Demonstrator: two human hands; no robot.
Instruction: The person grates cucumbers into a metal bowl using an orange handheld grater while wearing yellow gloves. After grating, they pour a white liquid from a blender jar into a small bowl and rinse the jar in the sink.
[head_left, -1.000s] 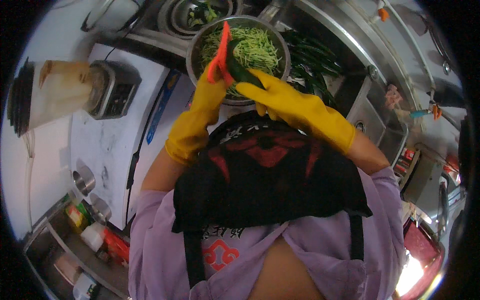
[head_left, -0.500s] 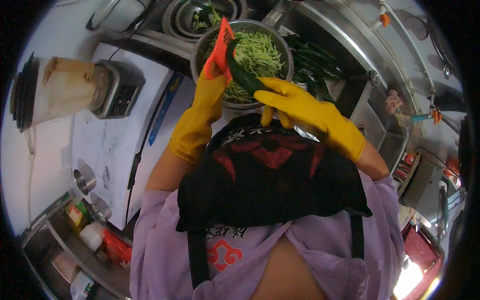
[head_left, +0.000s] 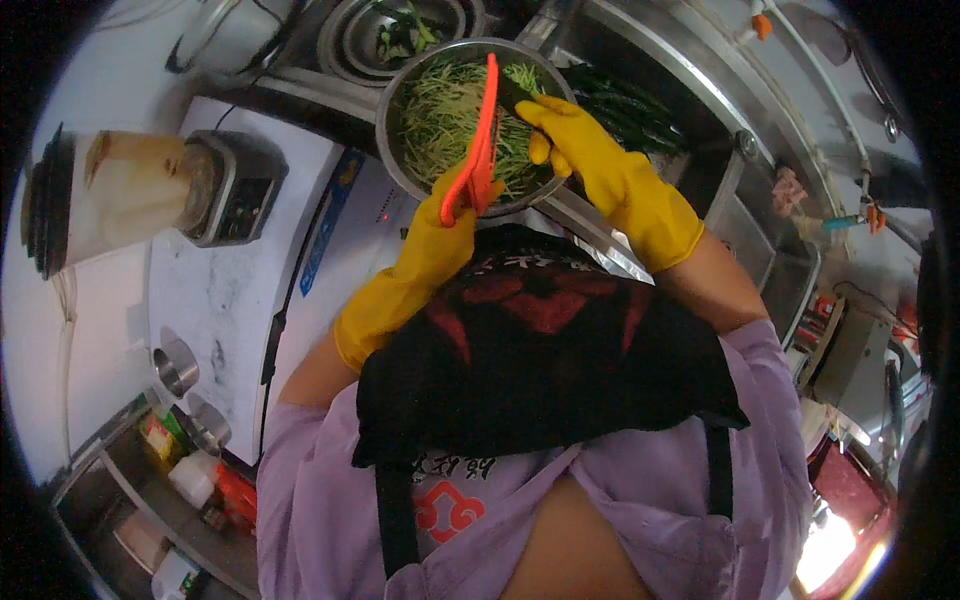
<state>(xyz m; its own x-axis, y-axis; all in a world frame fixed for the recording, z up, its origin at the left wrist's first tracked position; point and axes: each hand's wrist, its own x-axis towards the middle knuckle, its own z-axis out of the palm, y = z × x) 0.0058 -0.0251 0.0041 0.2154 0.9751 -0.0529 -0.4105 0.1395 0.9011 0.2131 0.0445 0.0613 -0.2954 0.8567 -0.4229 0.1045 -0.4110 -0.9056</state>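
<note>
Left hand (head_left: 442, 240) gripping orange grater (head_left: 483, 142), now edge-on over steel bowl (head_left: 387, 150); right hand (head_left: 588, 142) gripping dark-green cucumber (head_left: 513, 98), shifted from bowl's near rim toward far side.

The head camera, left unit of a side-by-side fisheye pair worn by the person, faces steeply downward at close range. The black apron (head_left: 550, 375) and lilac shirt (head_left: 310, 500) occupy the lower centre; the left hand (head_left: 443, 222), right hand (head_left: 582, 138) and steel bowl (head_left: 397, 160) lie at upper centre. Coverage spans from the blender (head_left: 150, 188) at left to the steel sink (head_left: 750, 235) at right, straight edges bowing toward the rim.
</note>
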